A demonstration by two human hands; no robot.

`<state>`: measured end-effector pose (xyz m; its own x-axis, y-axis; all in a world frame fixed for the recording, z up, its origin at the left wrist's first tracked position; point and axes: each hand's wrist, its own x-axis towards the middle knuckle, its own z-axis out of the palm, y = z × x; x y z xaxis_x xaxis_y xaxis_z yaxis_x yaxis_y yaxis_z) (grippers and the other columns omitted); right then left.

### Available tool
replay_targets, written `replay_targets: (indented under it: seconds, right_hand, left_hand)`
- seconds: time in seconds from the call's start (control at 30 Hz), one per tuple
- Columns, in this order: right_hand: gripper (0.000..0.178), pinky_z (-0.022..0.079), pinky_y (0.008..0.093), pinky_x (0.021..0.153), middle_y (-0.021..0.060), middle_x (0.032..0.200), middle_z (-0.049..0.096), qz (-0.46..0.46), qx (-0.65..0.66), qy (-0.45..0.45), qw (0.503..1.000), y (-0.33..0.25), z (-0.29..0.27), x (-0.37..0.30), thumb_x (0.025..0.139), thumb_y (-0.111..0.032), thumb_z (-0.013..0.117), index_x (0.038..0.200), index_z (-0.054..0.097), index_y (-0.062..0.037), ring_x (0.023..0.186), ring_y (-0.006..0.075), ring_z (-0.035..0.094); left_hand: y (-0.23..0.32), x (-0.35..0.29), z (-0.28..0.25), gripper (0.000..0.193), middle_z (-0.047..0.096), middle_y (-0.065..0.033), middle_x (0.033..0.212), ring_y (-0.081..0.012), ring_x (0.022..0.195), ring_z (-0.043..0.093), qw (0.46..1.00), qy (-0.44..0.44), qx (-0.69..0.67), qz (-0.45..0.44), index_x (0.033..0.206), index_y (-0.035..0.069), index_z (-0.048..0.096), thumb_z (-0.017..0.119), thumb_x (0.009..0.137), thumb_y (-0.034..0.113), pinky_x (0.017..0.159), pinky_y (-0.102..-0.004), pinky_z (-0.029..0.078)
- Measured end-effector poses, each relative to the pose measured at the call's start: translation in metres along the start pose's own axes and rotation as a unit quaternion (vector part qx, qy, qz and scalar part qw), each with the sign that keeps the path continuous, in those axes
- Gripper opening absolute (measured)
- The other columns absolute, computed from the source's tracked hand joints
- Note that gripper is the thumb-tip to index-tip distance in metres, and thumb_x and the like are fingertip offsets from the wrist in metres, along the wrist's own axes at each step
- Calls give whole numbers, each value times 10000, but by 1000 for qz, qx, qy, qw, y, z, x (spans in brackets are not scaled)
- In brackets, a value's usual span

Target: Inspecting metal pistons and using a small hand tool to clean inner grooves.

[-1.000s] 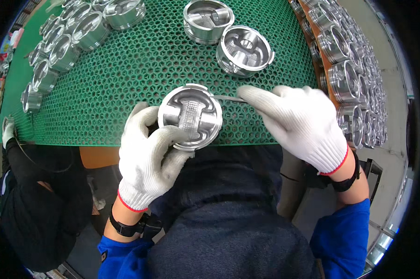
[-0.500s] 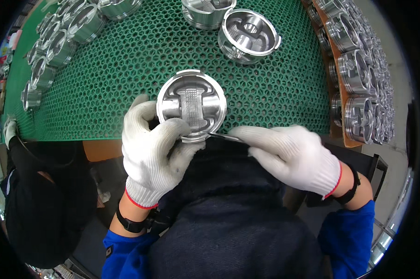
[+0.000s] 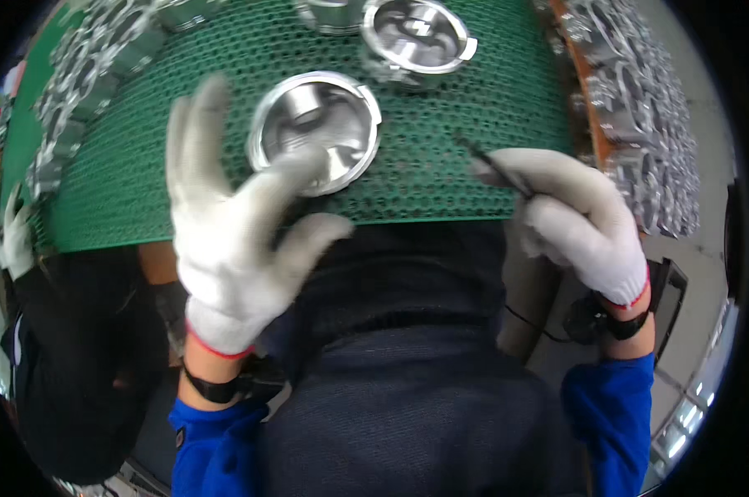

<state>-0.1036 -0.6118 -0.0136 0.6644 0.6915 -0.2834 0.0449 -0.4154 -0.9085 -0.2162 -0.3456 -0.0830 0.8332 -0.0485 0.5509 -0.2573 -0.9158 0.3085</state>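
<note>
A round silver engine piston [image 3: 341,116] sits hollow side up on the green mat, slightly blurred. My left hand [image 3: 234,215], in a white knit glove, is open with its fingers spread. One of its fingers reaches over the piston's near side; I cannot tell whether it touches. Off to the right and apart from the piston, my right hand [image 3: 582,215], also gloved, grips a thin dark pen-like tool [image 3: 499,168] that points up and left. The tool's tip is smeared by motion. Just beyond stands another piston [image 3: 420,41].
The green honeycomb mat [image 3: 441,182] covers the table. Several pistons [image 3: 84,87] line its left side, and many more stand behind an orange board [image 3: 586,91] at right. At far left are a co-worker's gloved hand [image 3: 14,236] and dark clothing [image 3: 84,356].
My left hand has let go of the piston and spread its fingers. My right hand has drawn the tool away to the right. The piston has turned and shows farther up the view.
</note>
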Motion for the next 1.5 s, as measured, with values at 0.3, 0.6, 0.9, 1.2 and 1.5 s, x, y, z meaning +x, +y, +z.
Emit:
replay_targets:
  seconds: [0.3, 0.6, 0.9, 1.2, 1.5]
  right_hand:
    - [331, 563, 378, 665, 90, 826, 688, -167, -363, -20, 916, 15, -5, 6, 912, -168, 618, 1241, 655, -183, 733, 274, 696]
    - [281, 561, 393, 577, 91, 695, 659, -201, -473, 43, 857, 1, 8, 49, 921, -158, 584, 1192, 651, -188, 639, 287, 683]
    - [320, 589, 382, 580, 88, 753, 691, -121, -429, -27, 895, 3, 13, 33, 960, -206, 559, 1274, 611, -234, 660, 271, 705]
    - [407, 538, 304, 614, 61, 904, 742, 206, 208, -283, 913, 16, 42, 36, 996, -260, 575, 1372, 586, -103, 652, 134, 634]
    - [423, 340, 187, 426, 18, 602, 523, 98, 164, -1, 982, 39, 17, 22, 920, -123, 488, 1283, 581, 74, 461, 45, 432]
  left_hand:
    - [-2, -15, 6, 271, 618, -225, 1103, -390, 1017, 626, 988, -30, -119, -96, 929, 50, 685, 802, 688, 89, 862, -444, 521]
    - [1, -16, 10, 340, 609, -163, 1054, -368, 976, 616, 985, -36, -126, -114, 919, 82, 693, 851, 628, 159, 826, -452, 513]
    - [1, -16, 6, 347, 606, -145, 1051, -351, 1029, 604, 989, -51, -77, -111, 920, 105, 719, 862, 609, 162, 934, -480, 501]
    - [3, -6, -2, 360, 625, -140, 1053, -371, 1037, 613, 992, -55, -52, -98, 895, 110, 712, 902, 594, 171, 849, -453, 526]
    - [-66, -45, -64, 296, 624, -158, 1095, -336, 1003, 623, 962, 50, 102, -250, 935, 75, 680, 848, 692, 92, 841, -412, 522]
